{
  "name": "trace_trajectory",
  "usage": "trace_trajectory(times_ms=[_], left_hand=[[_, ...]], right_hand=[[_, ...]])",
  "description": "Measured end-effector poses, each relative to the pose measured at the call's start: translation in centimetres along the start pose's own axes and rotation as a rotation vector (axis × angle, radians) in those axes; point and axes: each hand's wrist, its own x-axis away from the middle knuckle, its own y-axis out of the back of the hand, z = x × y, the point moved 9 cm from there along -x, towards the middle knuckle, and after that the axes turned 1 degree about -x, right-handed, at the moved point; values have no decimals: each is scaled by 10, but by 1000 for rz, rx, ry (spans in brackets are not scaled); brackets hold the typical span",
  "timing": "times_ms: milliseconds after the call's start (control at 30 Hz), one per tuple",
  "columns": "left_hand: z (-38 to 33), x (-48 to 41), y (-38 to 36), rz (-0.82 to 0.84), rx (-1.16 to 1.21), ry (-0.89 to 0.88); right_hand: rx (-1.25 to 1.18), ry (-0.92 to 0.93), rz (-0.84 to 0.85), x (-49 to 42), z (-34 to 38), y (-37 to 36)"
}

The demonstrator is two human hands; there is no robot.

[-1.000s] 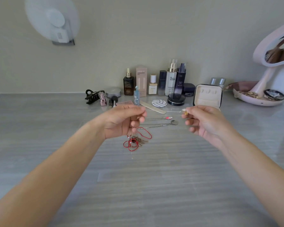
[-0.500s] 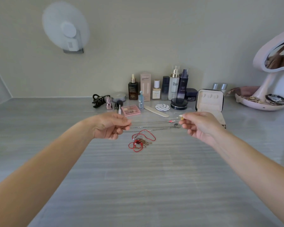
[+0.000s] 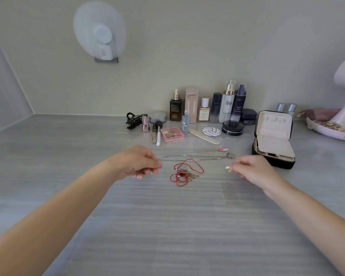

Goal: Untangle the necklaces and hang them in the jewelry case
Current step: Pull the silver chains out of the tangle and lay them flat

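Two silver necklaces lie straight on the grey table: one with a red pendant [image 3: 223,150], one with a round pendant [image 3: 230,155]. In front of them sits a tangle of red cord and gold chain [image 3: 184,174]. My left hand [image 3: 139,162] pinches one end of a very thin chain, and my right hand [image 3: 251,168] pinches its small pale pendant [image 3: 228,168]. The chain itself is barely visible between the hands, just above the tangle. The open black jewelry case [image 3: 273,140] with a beige lining stands to the right of my right hand.
Cosmetic bottles [image 3: 227,102], an eyeshadow palette [image 3: 172,134], brushes, a nail file, a black hair clip [image 3: 134,120] and a dark jar [image 3: 233,127] line the back of the table. A pink mirror stand with a tray [image 3: 331,128] is at far right. A fan [image 3: 100,32] hangs on the wall.
Both hands have spread apart and dropped toward the table, stretching the thin chain out in front of the two laid-out necklaces. The view has tilted up slightly.
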Motion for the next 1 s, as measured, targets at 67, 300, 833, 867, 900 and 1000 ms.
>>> trace_trajectory(times_ms=[67,300,833,867,900,1000], left_hand=[[4,8,-5,28,-47,2],[33,26,45,-127,-8,86],[84,36,115,-342,-205,133],[82,33,115,-350,-209,131],[80,30,116,-356,-207,129],[81,20,120,-371,-172,152]], right_hand=[[33,10,24,4,-2,-1],[32,110,122,-3,42,-43],[316,124,204,-42,69,-143],[333,116,191,-43,68,-140],[353,109,179,-44,67,-138],[404,92,152,-44,64,-132]])
